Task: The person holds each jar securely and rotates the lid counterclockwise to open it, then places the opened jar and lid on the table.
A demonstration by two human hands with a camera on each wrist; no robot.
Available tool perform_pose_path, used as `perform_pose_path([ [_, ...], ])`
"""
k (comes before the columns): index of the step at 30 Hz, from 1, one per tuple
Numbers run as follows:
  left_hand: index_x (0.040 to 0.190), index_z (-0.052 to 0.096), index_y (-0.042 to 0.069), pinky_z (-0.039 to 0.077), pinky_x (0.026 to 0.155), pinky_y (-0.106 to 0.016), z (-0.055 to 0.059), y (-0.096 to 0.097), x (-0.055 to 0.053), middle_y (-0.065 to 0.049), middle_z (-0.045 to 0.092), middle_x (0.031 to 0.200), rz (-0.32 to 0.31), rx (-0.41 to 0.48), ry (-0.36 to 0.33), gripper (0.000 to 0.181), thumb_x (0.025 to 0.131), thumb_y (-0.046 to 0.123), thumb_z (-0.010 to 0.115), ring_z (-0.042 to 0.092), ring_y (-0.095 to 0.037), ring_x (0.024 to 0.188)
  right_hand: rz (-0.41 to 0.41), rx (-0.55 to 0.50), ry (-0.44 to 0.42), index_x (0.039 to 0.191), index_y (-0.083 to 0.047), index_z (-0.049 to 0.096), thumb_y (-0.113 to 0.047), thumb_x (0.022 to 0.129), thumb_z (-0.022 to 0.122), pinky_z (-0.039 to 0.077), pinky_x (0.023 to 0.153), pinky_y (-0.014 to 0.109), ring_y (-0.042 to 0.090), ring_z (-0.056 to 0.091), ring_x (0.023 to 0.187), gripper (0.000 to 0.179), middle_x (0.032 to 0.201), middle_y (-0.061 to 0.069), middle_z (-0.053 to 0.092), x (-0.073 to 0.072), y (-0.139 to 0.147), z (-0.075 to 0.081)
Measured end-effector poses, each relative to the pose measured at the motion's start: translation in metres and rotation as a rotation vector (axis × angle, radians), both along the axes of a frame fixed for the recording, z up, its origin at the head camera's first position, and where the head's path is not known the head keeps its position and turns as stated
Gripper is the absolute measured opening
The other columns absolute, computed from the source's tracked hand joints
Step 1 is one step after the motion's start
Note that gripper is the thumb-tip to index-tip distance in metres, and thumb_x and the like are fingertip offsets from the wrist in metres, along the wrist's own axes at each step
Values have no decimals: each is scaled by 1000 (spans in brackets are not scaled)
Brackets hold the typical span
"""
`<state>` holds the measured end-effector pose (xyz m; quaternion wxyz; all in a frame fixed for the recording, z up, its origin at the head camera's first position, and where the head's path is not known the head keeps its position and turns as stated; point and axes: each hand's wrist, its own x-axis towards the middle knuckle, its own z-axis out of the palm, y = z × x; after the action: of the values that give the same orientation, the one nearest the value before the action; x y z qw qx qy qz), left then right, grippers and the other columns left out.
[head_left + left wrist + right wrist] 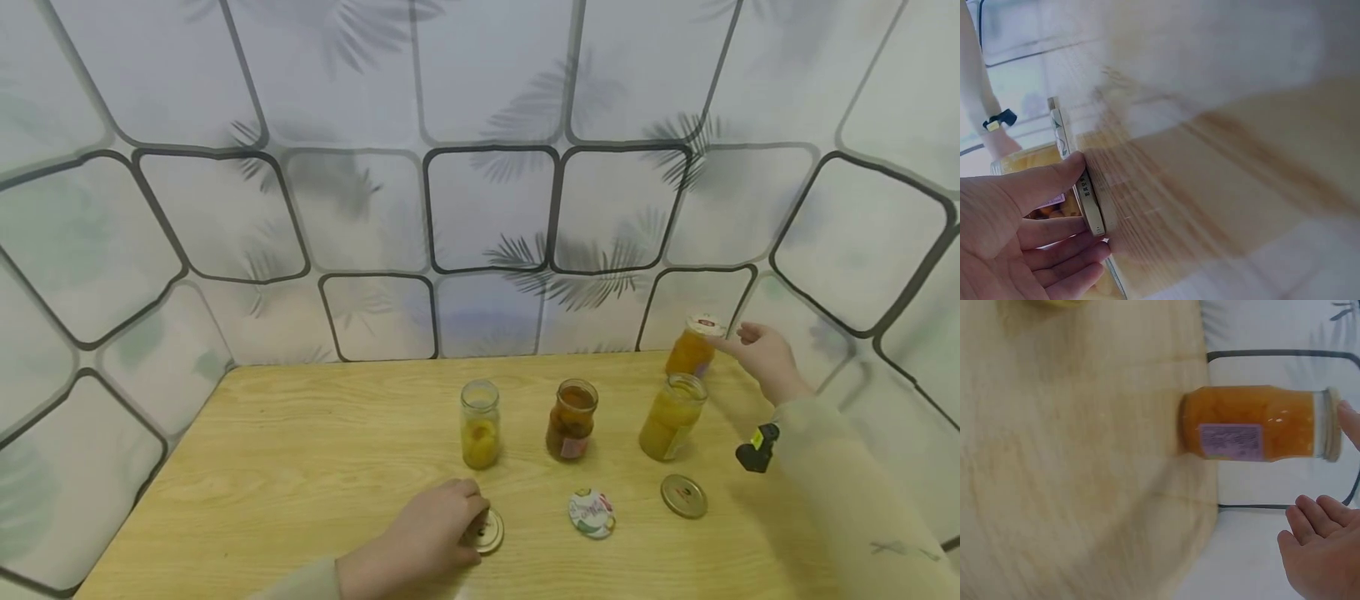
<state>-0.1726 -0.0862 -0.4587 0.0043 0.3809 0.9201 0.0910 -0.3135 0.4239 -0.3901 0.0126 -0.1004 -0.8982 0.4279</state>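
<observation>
My left hand (420, 537) pinches a gold jar lid (491, 532) low over the wooden table. In the left wrist view, the thumb and fingertips grip opposite edges of this lid (1089, 203), which stands on edge in that picture. At the back right, my right hand (771, 365) reaches to a lidded jar of orange contents (686, 357). One digit meets the edge of its pale lid in the right wrist view, while the other fingers (1316, 522) are loosely extended beside the jar. The jar (1285, 425) stands upright and carries a purple label.
Three uncapped jars stand in a row: a clear jar with yellow fruit (480, 433), a dark reddish jar (572, 425) and a yellow-filled jar (670, 421). In front lie a patterned white lid (592, 513) and another gold lid (684, 497). A patterned wall covering (487, 208) borders the table (300, 450).
</observation>
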Motion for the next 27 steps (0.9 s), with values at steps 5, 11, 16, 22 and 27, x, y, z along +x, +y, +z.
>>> perform_pose_path([
  [5,99,73,17,54,78,-19,0,-1,1,12,61,94,6,3,5,39,73,31,98,55,-1,86,26,8,-37,162,16,-1,-56,105,59,23,124,73,63,14,154,110,169,41,5,-2,5,-19],
  [11,101,73,18,54,78,-19,1,-1,1,13,61,94,7,-12,7,39,74,32,97,55,-1,86,43,13,-50,161,18,0,-58,104,59,25,123,74,65,16,153,111,168,43,6,-4,3,-33],
  [16,99,73,19,53,76,-18,0,-2,2,13,60,94,7,-5,-1,37,74,31,97,54,0,85,67,-40,-52,162,17,-3,-53,106,59,23,125,72,64,13,154,109,168,43,3,-7,-4,-47],
  [22,100,73,18,54,77,-18,0,-3,2,13,61,94,8,6,-2,38,74,31,97,54,0,86,75,-54,1,162,17,13,-45,107,62,28,125,69,60,26,153,96,166,44,19,-13,-17,-56],
  [27,99,72,18,54,78,-19,1,-2,2,12,61,95,12,8,-2,38,74,32,97,55,-1,87,49,-7,36,153,22,30,-42,107,62,40,118,64,56,46,140,85,155,45,40,-14,-26,-60],
])
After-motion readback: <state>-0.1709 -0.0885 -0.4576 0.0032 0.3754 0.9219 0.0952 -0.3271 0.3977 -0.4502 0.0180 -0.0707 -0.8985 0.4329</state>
